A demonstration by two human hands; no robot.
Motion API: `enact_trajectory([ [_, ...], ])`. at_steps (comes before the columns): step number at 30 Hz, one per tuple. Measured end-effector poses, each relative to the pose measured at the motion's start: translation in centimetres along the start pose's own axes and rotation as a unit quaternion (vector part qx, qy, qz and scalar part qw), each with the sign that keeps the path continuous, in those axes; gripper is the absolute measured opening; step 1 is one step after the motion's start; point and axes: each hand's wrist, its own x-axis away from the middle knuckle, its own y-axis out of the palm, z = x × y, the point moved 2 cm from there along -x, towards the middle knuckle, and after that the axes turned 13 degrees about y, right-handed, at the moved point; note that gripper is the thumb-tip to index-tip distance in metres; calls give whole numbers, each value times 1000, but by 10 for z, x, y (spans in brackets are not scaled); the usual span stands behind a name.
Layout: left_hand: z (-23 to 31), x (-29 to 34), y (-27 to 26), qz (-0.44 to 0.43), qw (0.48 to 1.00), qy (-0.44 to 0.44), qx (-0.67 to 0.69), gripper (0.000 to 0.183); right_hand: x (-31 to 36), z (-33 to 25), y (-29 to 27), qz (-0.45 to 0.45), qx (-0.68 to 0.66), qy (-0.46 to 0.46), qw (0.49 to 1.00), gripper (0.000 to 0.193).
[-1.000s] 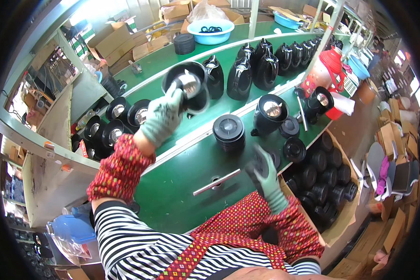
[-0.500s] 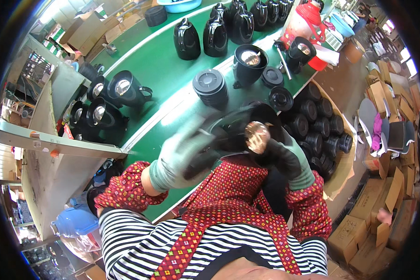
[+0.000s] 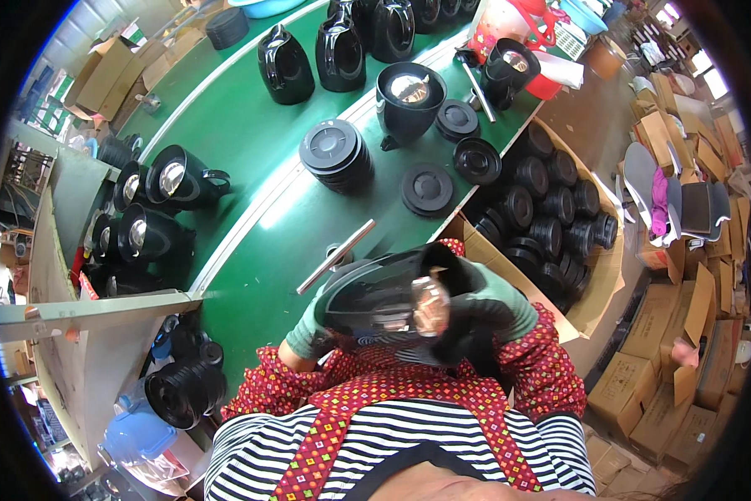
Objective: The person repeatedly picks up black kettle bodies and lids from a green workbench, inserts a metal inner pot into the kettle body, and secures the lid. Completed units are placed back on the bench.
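A glossy black jug [image 3: 363,305] lies tilted on its side in front of my body, its mirror-like inner liner showing at the mouth on the right. My left hand [image 3: 310,324], in a pale green glove, grips its left end, with the fingers hidden behind it. At the mouth end my right hand [image 3: 505,305] holds the jug; its black-coated fingers are blurred and partly hidden. Just beyond the jug, a metal rod [image 3: 336,257] rests on the green table [image 3: 250,242]. A black round lid [image 3: 427,189] lies farther off, beside a stack of black lids [image 3: 335,154].
Another open jug [image 3: 409,104] stands past the lids, with several more at the back and left. To the right, a carton [image 3: 596,301] holds many black lids. A red flask [image 3: 509,29] stands at the far right. A metal frame bar [image 3: 100,309] crosses the left.
The jug and both hands have come closer to my body, and the jug lies more sideways. The metal rod and single lid now show on the table. My view has shifted.
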Motion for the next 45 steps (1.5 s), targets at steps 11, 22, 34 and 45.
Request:
enact_trajectory([
  [11, 19, 9, -17, 147, 970, -47, 185, 60, -191, -18, -130, 458, 683, 70, 565, 109],
  [22, 59, -38, 32, 146, 932, -36, 330, 60, -105, -14, -81, 372, 380, -290, 796, 95],
  [34, -21, 18, 0, 31, 995, -46, -88, 65, 38, 18, 23, 302, 431, -355, 773, 95],
  [45, -29, -3, 32, -56, 995, -67, 52, 57, 76, 30, 29, 253, 458, -465, 715, 94],
])
